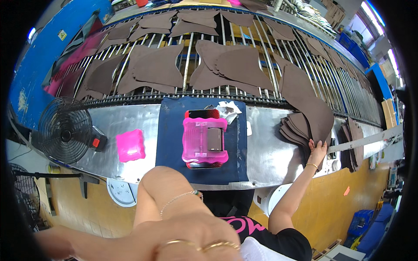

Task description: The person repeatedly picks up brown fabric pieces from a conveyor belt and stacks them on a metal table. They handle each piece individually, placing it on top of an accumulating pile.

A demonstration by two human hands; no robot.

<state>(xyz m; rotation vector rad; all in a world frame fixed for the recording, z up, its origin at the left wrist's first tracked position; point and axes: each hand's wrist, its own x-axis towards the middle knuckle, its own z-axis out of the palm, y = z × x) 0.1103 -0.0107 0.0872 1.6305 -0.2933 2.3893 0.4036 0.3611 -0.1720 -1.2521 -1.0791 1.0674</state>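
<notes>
My right hand [318,151] reaches out to the right and grips the lower end of a long, curved brown cut panel [315,106]. That panel drapes from the conveyor down over a fanned stack of similar brown panels [295,129] at the metal table's edge. A bracelet circles my right wrist. My left hand [187,237] looms large and blurred, raised close to the camera, with rings on its fingers and a bracelet on the wrist. Its fingertips run out of the picture at the bottom, so I cannot tell what they do.
Bars of a long conveyor [188,61] carry several brown panel piles [154,65]. On the table are a dark blue mat [170,139], a pink plastic holder [193,141], white crumpled paper [228,112], a pink tray [130,145] and a fan [65,130]. A pale bar [365,140] crosses at right.
</notes>
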